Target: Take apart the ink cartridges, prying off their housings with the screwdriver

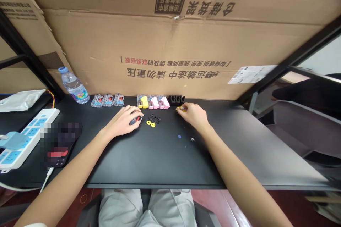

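Note:
My left hand (125, 120) is closed around a small clear plastic casing (136, 119) with red and dark bits inside, just above the black tabletop. My right hand (195, 114) pinches a small yellow piece (181, 108) at the back of the table, partly hidden by the fingers. Between the hands lie several black rings (154, 118) and two yellow rings (152, 125). Behind them stands a row of clear casings with yellow and pink parts (153, 102). Black clip-like pieces (176, 100) sit beside that row, close to my right fingers.
Three clear casings (107, 100) line the back left, near a water bottle (74, 85). A phone (62, 145) and a white power strip (28, 138) lie at left. A blue disc (179, 136) and a small white piece (193, 139) lie in front. Cardboard (170, 42) walls the back.

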A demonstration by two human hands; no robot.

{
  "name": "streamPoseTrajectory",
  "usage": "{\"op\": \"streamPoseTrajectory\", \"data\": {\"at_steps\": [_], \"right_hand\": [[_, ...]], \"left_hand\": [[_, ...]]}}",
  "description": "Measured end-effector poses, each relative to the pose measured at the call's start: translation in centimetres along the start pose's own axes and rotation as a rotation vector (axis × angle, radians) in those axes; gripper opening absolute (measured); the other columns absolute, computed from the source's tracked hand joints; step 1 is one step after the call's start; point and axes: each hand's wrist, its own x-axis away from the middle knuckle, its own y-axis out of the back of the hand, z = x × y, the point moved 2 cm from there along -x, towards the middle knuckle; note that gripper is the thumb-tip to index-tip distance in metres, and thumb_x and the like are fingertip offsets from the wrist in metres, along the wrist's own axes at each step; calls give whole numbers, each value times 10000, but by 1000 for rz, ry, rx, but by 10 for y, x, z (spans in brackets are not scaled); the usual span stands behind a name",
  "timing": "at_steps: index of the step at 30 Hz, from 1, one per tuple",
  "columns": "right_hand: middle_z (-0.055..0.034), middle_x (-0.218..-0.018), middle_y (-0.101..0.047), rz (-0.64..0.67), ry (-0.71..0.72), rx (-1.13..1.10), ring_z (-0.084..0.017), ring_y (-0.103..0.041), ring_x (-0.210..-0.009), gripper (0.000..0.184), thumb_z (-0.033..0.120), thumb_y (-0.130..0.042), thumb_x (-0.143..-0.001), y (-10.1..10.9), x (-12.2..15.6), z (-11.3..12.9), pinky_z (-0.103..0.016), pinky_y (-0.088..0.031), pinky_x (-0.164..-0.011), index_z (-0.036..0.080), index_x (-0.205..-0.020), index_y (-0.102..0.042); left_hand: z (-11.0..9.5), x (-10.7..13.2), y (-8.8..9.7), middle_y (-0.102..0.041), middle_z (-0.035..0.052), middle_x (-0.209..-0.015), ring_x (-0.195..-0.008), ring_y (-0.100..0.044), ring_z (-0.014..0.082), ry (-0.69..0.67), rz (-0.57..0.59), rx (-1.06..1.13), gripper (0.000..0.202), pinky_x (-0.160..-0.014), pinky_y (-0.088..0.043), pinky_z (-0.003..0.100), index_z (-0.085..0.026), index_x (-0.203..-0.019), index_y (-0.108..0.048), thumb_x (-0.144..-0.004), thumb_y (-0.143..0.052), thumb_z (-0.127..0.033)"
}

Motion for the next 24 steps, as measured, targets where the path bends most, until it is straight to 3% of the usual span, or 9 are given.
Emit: {"op": "streamPoseTrajectory", "data": {"at_steps": [3,7,11,16,21,24], "right_hand": [[-147,-1096,-812,-4,-34,-18,-344,-768,-1028,322,435,-617,-938,-4,-4,0,-363,-538,-794,203,-1078,-792],[-156,-1095,-810,-17,-76,-25,-350,-768,-1025,306,403,-625,-914,-4,-7,-4,-369,-539,-803,204,-1079,-788],[-174,-1106,-805,-26,-127,-57,-361,-767,-1033,369,472,-622,-927,-1,-10,-12,-393,-546,-832,206,-1109,-801],[-169,-1133,-799,-101,-161,-118,-373,-758,-1047,484,625,-610,-929,6,-10,-18,-431,-557,-853,215,-1094,-809],[-113,-1111,-798,-294,2,-227,-308,-752,-1008,338,482,-611,-956,13,0,-3,-372,-561,-827,230,-1087,-796],[-101,-1056,-793,-288,206,-303,-274,-749,-964,262,351,-583,-970,10,13,19,-348,-567,-853,229,-1058,-798]], "left_hand": [[-1,0,-3,-678,61,-1382,-1257,-593,268,-33,22,20,260,-1073,-487,451,-248,-1132,-736,-1019,-511,-184],[4,-1,0,-724,56,-1190,-1121,-613,259,30,32,-33,295,-1008,-501,432,-236,-1019,-734,-918,-518,-62],[14,0,8,-725,64,-993,-1015,-609,277,205,25,-157,257,-894,-509,412,-226,-875,-716,-860,-544,-36],[19,4,23,-730,77,-949,-1033,-624,292,439,61,-288,244,-796,-505,379,-224,-761,-678,-845,-549,-35],[30,10,36,-766,76,-1006,-1029,-675,305,676,52,-360,236,-830,-537,402,-223,-796,-707,-809,-574,-28],[45,18,39,-774,88,-1025,-1003,-700,321,755,-1,-358,254,-837,-563,440,-227,-868,-737,-784,-591,-37]]}}
